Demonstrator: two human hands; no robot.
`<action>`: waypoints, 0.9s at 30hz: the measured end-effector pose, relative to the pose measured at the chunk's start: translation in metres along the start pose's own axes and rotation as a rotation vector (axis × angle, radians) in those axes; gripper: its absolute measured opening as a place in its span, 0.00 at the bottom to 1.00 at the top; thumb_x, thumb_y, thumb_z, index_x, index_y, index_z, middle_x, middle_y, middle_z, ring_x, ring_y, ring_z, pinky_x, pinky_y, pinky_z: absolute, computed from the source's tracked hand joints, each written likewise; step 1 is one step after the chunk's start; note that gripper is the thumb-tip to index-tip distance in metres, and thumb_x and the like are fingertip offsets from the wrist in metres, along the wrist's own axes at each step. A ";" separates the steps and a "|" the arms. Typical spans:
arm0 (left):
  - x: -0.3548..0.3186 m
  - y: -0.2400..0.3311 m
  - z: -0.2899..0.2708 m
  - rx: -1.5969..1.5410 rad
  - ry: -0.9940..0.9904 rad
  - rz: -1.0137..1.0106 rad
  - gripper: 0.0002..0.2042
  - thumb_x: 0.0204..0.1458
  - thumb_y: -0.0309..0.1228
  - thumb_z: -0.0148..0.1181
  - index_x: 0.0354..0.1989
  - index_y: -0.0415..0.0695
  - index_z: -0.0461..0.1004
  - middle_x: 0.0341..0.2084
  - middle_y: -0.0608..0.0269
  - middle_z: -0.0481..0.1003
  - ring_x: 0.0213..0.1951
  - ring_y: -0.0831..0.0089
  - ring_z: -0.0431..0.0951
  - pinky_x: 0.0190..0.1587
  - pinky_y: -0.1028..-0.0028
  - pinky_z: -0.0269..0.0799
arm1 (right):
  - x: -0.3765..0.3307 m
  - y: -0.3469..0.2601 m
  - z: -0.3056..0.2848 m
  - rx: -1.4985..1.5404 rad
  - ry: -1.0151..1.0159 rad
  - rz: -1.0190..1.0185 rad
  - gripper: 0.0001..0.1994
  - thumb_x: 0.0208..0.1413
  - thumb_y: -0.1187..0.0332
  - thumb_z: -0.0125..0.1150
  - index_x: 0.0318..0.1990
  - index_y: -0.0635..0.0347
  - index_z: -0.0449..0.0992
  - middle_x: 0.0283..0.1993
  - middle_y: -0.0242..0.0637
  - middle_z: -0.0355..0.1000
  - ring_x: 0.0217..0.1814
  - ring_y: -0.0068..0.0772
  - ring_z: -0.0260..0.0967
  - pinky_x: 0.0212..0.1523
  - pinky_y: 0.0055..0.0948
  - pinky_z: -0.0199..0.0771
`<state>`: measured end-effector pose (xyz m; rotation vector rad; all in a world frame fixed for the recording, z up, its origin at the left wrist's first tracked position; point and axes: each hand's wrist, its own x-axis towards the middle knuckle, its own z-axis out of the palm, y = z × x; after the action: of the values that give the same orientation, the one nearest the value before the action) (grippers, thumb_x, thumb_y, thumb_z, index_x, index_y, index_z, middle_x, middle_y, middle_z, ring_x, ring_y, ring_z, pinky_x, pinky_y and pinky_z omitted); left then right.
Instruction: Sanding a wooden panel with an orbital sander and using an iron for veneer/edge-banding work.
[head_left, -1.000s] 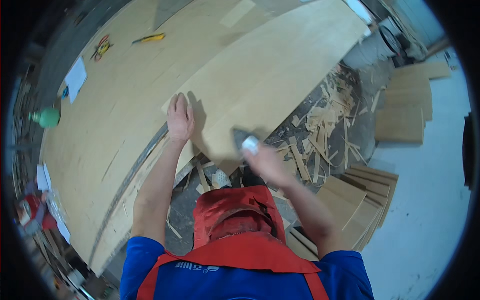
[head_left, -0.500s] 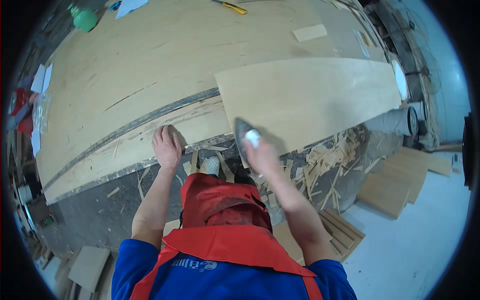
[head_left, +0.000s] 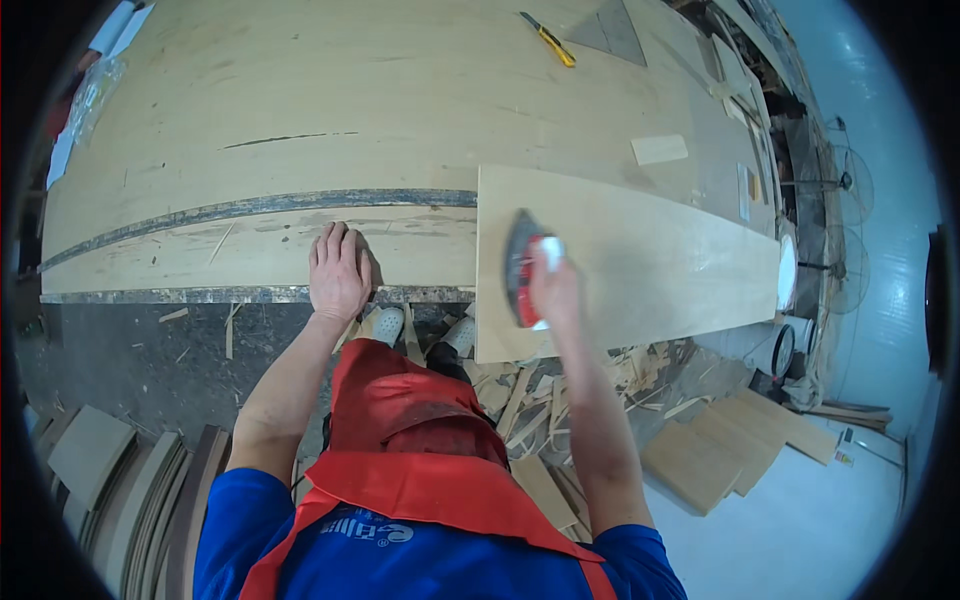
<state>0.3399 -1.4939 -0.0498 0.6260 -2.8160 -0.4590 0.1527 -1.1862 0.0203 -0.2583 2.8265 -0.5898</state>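
My right hand (head_left: 556, 297) grips a red and white clothes iron (head_left: 524, 275), slightly blurred by motion. The iron is over the left end of a long pale wood board (head_left: 660, 245), its dark soleplate edge toward the left; whether it touches the face I cannot tell. That board lies on the large wooden workbench (head_left: 350, 110), and its near edge overhangs the bench front. To the left of the board, my left hand (head_left: 340, 272) rests on the bench by its front edge, fingers stretched out and holding nothing.
A yellow utility knife (head_left: 552, 42) and a small wood offcut (head_left: 660, 150) lie farther back on the bench. Wood strips and scraps (head_left: 640, 375) litter the floor below. Stacked panels stand at lower left (head_left: 150, 500) and lower right (head_left: 720, 445). Fans (head_left: 848, 185) stand along the right.
The iron has moved from the board's left edge inward over its face, carried by my right hand. My left hand keeps its place on the bench. The whole view has turned and shifted.
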 end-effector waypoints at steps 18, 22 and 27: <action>0.007 0.010 0.006 -0.041 0.064 -0.010 0.20 0.62 0.30 0.56 0.61 0.39 0.73 0.63 0.45 0.71 0.68 0.46 0.68 0.72 0.50 0.62 | 0.144 -0.110 -0.003 0.148 -0.307 -0.292 0.32 0.71 0.41 0.50 0.38 0.66 0.83 0.39 0.63 0.80 0.46 0.69 0.79 0.49 0.56 0.77; 0.010 0.009 0.014 0.033 0.028 -0.131 0.18 0.62 0.30 0.54 0.60 0.41 0.73 0.63 0.46 0.71 0.67 0.47 0.68 0.71 0.52 0.62 | 0.184 -0.019 -0.061 0.137 -0.208 -0.169 0.34 0.71 0.40 0.49 0.37 0.70 0.83 0.38 0.64 0.80 0.46 0.68 0.80 0.48 0.56 0.78; 0.012 0.023 0.009 0.111 0.028 -0.163 0.17 0.62 0.29 0.54 0.58 0.41 0.73 0.63 0.47 0.71 0.68 0.47 0.68 0.71 0.51 0.61 | 0.262 0.175 -0.138 0.105 0.172 0.273 0.34 0.72 0.38 0.45 0.34 0.62 0.82 0.21 0.43 0.76 0.22 0.37 0.78 0.23 0.41 0.75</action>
<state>0.3187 -1.4774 -0.0484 0.8828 -2.7903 -0.3201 -0.1563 -1.0346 0.0185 0.2047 2.9083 -0.7256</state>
